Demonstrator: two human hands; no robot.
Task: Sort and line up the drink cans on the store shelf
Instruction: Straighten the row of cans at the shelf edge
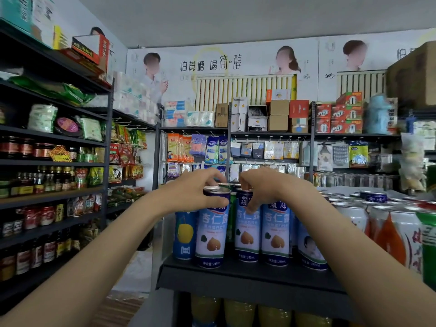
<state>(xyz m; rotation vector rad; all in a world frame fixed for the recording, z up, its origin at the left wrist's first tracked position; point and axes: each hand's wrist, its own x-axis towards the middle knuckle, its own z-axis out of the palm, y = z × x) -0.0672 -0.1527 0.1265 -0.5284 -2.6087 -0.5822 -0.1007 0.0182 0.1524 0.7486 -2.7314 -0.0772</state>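
Tall blue and white almond drink cans stand in a row on the black shelf (247, 274) in front of me. My left hand (188, 192) grips the rim of the leftmost almond can (211, 234). My right hand (262, 187) pinches the top of the second almond can (246, 234). A third almond can (275, 234) stands close to the right of it, and a fourth (309, 249) is partly hidden by my right forearm. A blue can with a yellow fruit (185, 234) stands at the left end, behind the leftmost almond can.
Green cans (232, 197) show behind the front row. White, orange and green cans (387, 234) crowd the shelf to the right. Yellow bottles (238, 312) sit on the level below. A condiment rack (52, 197) stands to the left across an aisle.
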